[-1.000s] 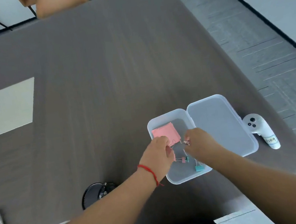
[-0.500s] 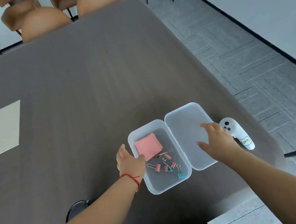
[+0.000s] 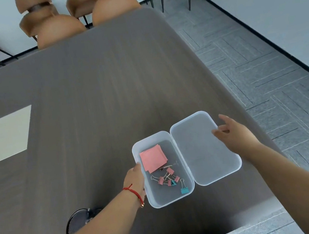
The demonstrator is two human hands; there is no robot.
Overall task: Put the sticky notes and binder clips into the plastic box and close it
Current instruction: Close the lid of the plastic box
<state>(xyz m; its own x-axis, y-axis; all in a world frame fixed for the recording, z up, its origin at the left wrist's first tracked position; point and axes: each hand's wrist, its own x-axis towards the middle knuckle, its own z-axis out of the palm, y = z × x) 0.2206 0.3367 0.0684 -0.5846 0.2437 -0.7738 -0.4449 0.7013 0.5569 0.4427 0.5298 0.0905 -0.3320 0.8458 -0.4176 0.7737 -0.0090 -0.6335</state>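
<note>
The plastic box [image 3: 167, 198] lies open on the grey wood-grain table [image 3: 89, 105], its hinged lid [image 3: 203, 149] folded flat to the right. Pink sticky notes [image 3: 152, 158] occupy the far end of the tray. Pink and teal binder clips [image 3: 170, 178] lie loose in the middle and near part. The left hand [image 3: 135, 180] grips the tray's left wall, fingers closed against it; a red cord circles the wrist. The right hand [image 3: 230, 134] rests at the lid's far right edge, fingers spread and loosely curled. No legible writing is visible.
</note>
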